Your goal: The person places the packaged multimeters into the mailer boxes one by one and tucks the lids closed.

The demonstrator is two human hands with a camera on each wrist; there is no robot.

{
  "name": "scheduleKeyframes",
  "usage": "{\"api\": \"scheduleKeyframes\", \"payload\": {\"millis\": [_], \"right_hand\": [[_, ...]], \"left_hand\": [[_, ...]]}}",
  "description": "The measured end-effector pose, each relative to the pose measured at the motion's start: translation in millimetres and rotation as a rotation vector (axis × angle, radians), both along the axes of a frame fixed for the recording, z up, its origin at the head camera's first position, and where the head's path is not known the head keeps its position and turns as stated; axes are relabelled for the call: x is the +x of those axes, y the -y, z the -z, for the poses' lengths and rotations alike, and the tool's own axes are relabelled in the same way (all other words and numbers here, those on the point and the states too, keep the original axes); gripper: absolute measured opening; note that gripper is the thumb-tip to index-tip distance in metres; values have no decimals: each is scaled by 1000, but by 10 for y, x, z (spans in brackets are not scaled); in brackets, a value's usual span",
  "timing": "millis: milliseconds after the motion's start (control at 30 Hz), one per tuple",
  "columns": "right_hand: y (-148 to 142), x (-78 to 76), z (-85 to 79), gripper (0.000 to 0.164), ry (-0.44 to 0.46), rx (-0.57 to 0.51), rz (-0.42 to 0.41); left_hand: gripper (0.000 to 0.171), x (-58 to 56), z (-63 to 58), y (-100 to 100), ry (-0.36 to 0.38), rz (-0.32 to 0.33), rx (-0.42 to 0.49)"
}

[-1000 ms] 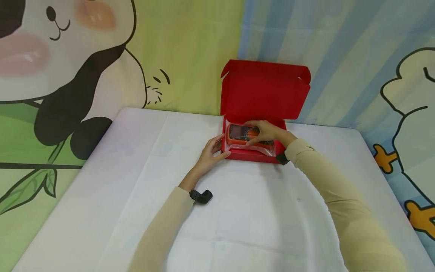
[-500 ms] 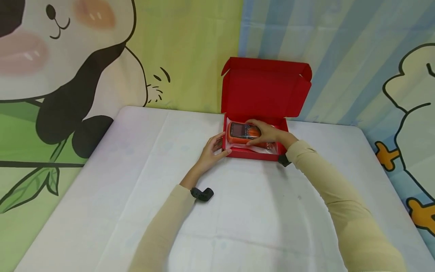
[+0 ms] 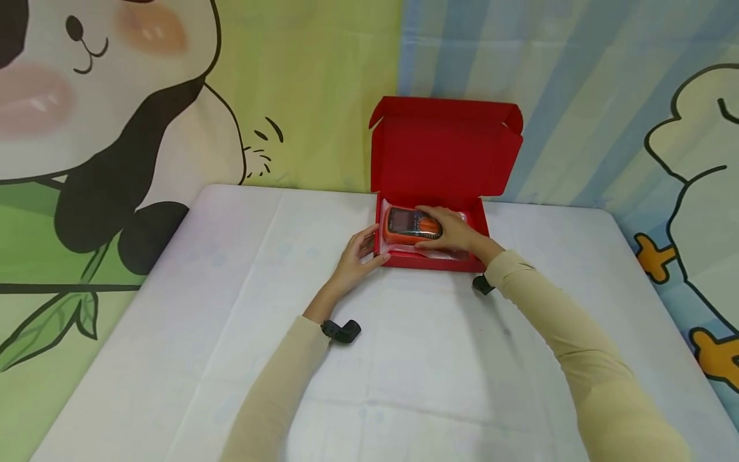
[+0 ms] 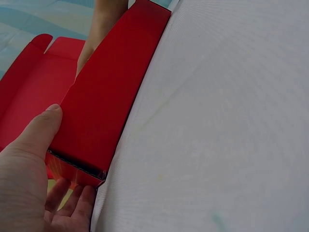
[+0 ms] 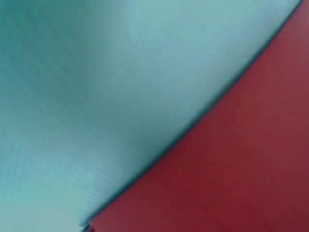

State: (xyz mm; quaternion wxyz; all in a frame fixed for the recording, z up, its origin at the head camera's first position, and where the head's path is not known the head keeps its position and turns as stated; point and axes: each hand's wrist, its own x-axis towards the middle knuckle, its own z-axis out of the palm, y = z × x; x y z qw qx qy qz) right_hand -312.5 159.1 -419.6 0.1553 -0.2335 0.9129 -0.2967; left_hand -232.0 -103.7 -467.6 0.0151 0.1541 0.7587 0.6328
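Observation:
A red cardboard box (image 3: 398,262) stands at the back of the table in the head view, its lid (image 3: 444,147) raised. Inside lies an orange multimeter (image 3: 402,222) with a dark screen, over clear plastic wrapping (image 3: 435,254). My right hand (image 3: 456,232) grips the multimeter's right part, thumb on the near side and fingers on the far side, hiding that end. At the box's left end, my left hand (image 3: 353,262) holds the near corner; the left wrist view has its thumb (image 4: 46,123) on the front wall and fingers (image 4: 72,205) around the end.
A white cloth (image 3: 288,256) covers the table. Behind it hangs a printed backdrop (image 3: 323,96) with cartoon animals, close behind the raised lid. The right wrist view is blurred, filled mostly by a red box surface (image 5: 231,159) and a pale surface (image 5: 96,96).
My right hand has shifted slightly along the multimeter and now covers its right end, which showed beside the hand before. My left hand keeps its hold on the box.

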Motion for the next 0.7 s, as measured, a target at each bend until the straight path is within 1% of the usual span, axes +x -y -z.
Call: {"api": "scheduleKeyframes", "payload": {"millis": [133, 167, 233, 367, 433, 500, 700], "right_hand": [[-14, 28, 9, 91, -5, -6, 7], [-18, 33, 12, 90, -5, -4, 11], [-24, 36, 24, 90, -8, 0, 12], [-24, 28, 37, 90, -9, 13, 10], [-16, 24, 32, 91, -4, 14, 11], [-7, 25, 21, 91, 2, 13, 14], [-1, 33, -1, 91, 12, -1, 26]], "left_hand": [[70, 80, -118, -23, -16, 14, 17], [70, 83, -121, -28, -16, 19, 19], [70, 81, -111, -30, -6, 18, 7], [72, 2, 23, -14, 3, -1, -12], [71, -17, 47, 1, -2, -11, -17], [71, -26, 56, 14, -2, -11, -16], [71, -32, 36, 18, 6, -1, -17]]}}
